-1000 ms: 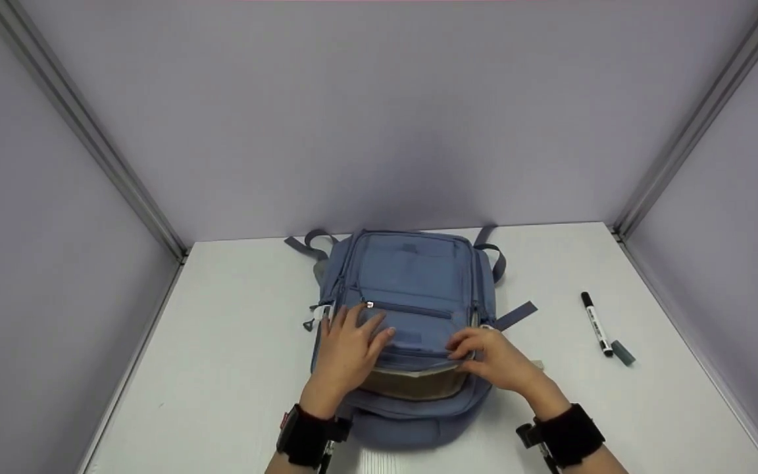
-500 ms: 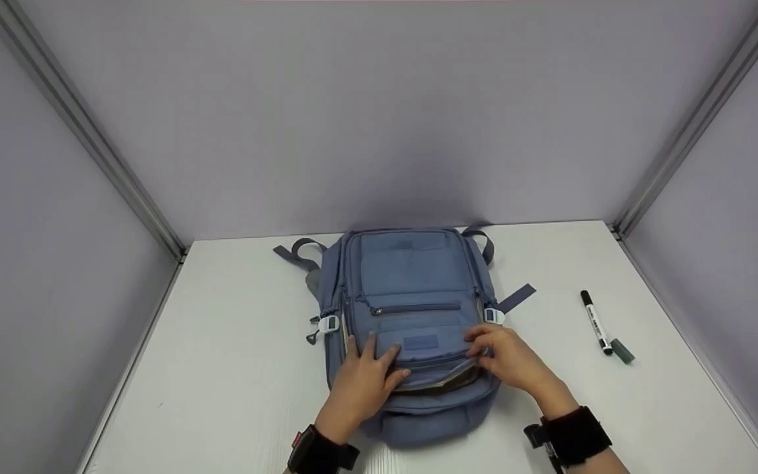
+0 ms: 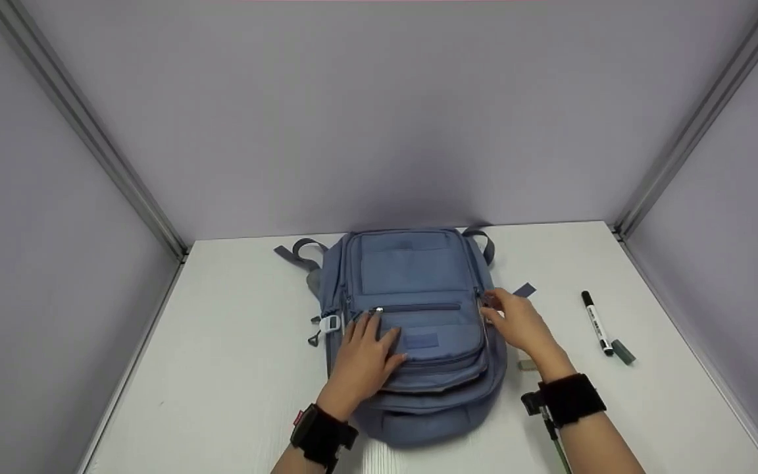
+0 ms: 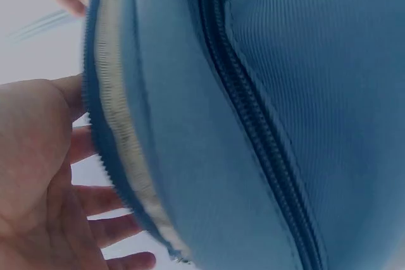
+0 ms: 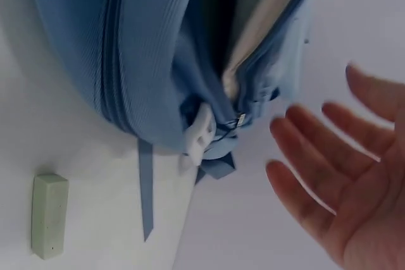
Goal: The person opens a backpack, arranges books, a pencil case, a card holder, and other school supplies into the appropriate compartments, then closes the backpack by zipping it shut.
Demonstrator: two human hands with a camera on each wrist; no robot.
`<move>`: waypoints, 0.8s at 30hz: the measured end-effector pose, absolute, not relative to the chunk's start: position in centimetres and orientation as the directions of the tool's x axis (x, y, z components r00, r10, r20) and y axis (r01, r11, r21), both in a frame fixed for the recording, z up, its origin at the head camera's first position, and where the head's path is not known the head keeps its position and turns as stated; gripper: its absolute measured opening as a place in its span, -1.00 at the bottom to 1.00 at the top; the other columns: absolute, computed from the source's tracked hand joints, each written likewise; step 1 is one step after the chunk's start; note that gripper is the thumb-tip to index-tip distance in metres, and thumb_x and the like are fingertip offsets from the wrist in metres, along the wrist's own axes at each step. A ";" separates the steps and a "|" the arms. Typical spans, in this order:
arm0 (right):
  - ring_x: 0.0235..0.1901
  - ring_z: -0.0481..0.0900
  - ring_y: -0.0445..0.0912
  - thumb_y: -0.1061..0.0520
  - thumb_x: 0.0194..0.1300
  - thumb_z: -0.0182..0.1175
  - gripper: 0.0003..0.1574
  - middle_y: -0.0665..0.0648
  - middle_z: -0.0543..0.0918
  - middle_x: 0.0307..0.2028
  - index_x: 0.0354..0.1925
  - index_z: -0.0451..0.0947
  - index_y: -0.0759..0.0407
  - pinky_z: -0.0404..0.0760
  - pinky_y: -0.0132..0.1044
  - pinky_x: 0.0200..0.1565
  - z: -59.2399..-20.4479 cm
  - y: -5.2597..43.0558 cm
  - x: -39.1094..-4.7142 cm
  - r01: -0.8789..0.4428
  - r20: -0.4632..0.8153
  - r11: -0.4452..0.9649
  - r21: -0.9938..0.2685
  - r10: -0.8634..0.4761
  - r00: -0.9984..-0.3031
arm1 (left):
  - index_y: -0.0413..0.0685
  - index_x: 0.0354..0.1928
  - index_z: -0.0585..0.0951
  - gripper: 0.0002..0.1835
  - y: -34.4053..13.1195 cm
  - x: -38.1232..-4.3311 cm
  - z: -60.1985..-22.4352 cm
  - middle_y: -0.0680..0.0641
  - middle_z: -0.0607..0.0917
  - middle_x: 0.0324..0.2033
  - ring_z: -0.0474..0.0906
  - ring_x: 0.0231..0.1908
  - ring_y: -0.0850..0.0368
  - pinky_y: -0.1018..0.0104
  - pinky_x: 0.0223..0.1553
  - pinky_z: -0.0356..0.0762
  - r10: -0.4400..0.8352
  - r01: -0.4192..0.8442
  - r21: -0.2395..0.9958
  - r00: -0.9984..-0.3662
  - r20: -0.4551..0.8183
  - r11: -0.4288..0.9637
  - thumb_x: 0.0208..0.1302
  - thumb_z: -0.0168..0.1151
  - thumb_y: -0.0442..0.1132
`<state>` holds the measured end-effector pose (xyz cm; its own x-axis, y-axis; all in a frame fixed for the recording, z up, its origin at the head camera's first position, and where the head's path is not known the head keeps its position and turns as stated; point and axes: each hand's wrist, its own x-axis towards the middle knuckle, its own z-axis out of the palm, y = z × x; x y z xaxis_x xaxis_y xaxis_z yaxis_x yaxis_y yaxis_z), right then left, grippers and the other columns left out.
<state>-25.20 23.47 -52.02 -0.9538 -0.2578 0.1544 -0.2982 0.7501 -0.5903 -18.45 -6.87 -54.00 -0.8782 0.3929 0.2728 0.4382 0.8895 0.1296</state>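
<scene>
A blue backpack (image 3: 412, 263) lies on the white table with its front pockets up. My left hand (image 3: 364, 361) rests on the lower left of its front, fingers straight and spread. In the left wrist view those fingers reach behind a toothed zipper edge (image 4: 109, 162). At the bag's right side is my right hand (image 3: 519, 324), its fingers loosely bent with nothing between them. The right wrist view has it just off a zipper slider (image 5: 240, 119) and a white buckle (image 5: 201, 132). There the main compartment gapes, its pale lining showing.
Right of the bag lie a black-and-white marker (image 3: 595, 322) and a dark green block (image 3: 623, 352). A small pale green block (image 5: 49, 216) sits close beside the bag, under the right wrist in the head view. Grey panels (image 3: 379, 118) wall the table.
The bag's gaping front has come down nearly flat. My right hand has let go of the flap's edge and moved up along the right side; my left hand has shifted slightly right.
</scene>
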 end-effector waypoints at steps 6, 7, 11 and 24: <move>0.03 0.55 0.31 0.21 0.40 0.16 -0.38 0.45 0.56 0.08 0.34 0.30 0.41 0.49 0.17 0.00 -53.5 23.4 -28.4 -0.208 0.099 0.853 -0.479 -0.183 -0.978 | 0.16 0.35 0.46 -0.38 -6.1 -19.9 -53.8 -0.34 0.24 0.39 0.09 0.40 -0.31 -0.26 0.29 0.11 0.399 0.429 0.197 -0.900 0.175 0.881 0.36 0.06 0.27; 0.03 0.56 0.31 0.20 0.40 0.17 -0.37 0.45 0.55 0.10 0.34 0.30 0.39 0.49 0.17 0.00 -53.7 23.3 -28.8 -0.203 0.096 0.865 -0.459 -0.179 -0.979 | 0.19 0.37 0.44 -0.36 -5.9 -20.1 -53.8 -0.34 0.21 0.41 0.06 0.41 -0.32 -0.26 0.29 0.09 0.396 0.420 0.208 -0.906 0.150 0.883 0.36 0.03 0.29; -0.03 0.58 0.31 0.20 0.36 0.20 -0.40 0.44 0.58 0.05 0.32 0.37 0.34 0.51 0.19 -0.06 -54.6 23.1 -29.8 -0.210 0.111 0.895 -0.392 -0.181 -0.977 | 0.27 0.44 0.34 -0.30 -5.5 -20.5 -53.8 -0.32 0.13 0.45 -0.04 0.43 -0.33 -0.26 0.31 0.04 0.374 0.381 0.232 -0.924 0.075 0.895 0.35 -0.05 0.36; -0.32 0.62 0.33 0.27 0.23 0.24 -0.82 0.40 0.67 -0.35 -0.23 0.64 0.38 0.52 0.21 -0.29 -56.7 22.2 -30.7 -0.226 0.315 0.929 -0.294 -0.130 -0.940 | 0.24 0.46 0.30 -0.26 -5.3 -20.6 -54.0 -0.34 0.12 0.44 0.00 0.42 -0.36 -0.22 0.33 0.04 0.369 0.373 0.201 -0.927 0.058 0.906 0.35 -0.12 0.40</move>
<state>-30.75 22.18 -56.69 -0.9401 -0.1295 0.3153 -0.2265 0.9287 -0.2937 -20.63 -5.31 -54.03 -0.9274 0.3695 0.0584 0.3734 0.9057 0.2007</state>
